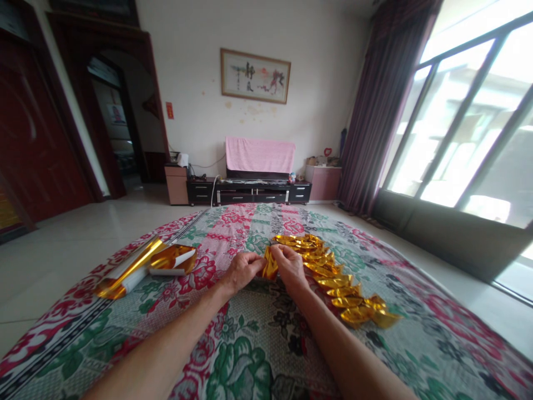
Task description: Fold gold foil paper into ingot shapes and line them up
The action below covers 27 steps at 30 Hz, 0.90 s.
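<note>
Between my two hands is a small piece of shiny gold foil paper (270,265), partly folded. My left hand (244,272) pinches its left edge, and my right hand (290,266) grips its upper right side with the fingers closed. Just right of my right hand, a row of folded gold paper ingots (333,271) runs from the far middle toward the near right. Away to the left lie a rolled stack of gold foil paper (133,269) and a curled sheet (175,260) showing its white back.
A flowered cloth (237,339) covers the round table under my arms. Beyond it stands a low black cabinet (250,194) bearing a screen draped with a pink towel (260,154). A framed picture hangs above, and windows (458,122) with a purple curtain (370,111) are at right.
</note>
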Tool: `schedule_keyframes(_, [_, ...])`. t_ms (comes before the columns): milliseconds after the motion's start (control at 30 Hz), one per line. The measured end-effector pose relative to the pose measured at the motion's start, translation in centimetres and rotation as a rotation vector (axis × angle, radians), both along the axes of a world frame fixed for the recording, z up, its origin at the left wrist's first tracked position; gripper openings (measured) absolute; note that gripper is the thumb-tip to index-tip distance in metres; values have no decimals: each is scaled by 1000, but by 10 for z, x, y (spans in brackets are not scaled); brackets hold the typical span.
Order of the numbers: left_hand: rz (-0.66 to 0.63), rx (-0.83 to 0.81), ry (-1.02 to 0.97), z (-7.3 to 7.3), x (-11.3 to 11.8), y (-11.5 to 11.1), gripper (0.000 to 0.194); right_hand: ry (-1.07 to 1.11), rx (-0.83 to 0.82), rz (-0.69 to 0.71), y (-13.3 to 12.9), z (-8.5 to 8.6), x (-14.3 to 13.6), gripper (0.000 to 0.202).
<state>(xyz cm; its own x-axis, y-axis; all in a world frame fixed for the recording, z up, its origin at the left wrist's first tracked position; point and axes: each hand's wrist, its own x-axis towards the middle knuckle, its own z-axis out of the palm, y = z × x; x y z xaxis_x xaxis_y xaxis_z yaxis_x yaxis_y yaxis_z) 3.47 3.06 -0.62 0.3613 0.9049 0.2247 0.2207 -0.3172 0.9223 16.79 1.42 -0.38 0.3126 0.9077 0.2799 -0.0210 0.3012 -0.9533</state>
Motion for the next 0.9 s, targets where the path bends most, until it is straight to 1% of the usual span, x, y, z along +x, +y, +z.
schedule_keyframes(333, [37, 32, 14, -3, 1, 1, 32, 39, -3, 22, -2, 1, -1, 26])
schedule_keyframes(500, [82, 38, 37, -2, 3, -1, 30, 50, -1, 55, -3, 1, 0, 30])
schedule_keyframes(733, [100, 65, 51, -1, 3, -2, 30, 52, -4, 66, -3, 2, 2, 34])
schedule_keyframes(900, [105, 84, 62, -2, 4, -1, 29, 25, -41, 37, -4, 3, 4, 37])
